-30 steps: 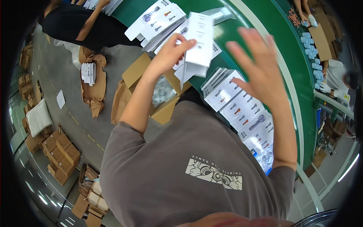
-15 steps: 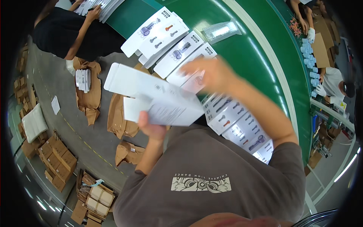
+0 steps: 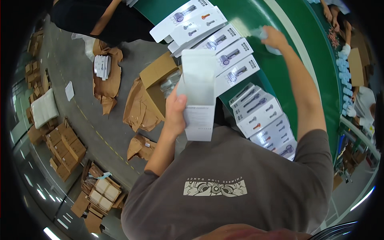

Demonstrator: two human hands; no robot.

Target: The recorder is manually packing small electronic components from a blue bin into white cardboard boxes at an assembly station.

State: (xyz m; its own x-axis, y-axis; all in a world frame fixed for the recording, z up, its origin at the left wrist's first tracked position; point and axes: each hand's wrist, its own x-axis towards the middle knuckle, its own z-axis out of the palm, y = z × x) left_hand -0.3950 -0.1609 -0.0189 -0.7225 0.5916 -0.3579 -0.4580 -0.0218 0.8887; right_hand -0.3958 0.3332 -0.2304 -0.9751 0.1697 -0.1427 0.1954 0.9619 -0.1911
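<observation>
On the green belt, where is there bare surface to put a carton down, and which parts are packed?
Bare green belt runs beyond the rows of flat white cartons, around the right hand, out to the pale stripe. The near edge is crowded: cartons overlap from the top stack down to the lower pile. The left hand holds an opened white carton above that edge.
</observation>
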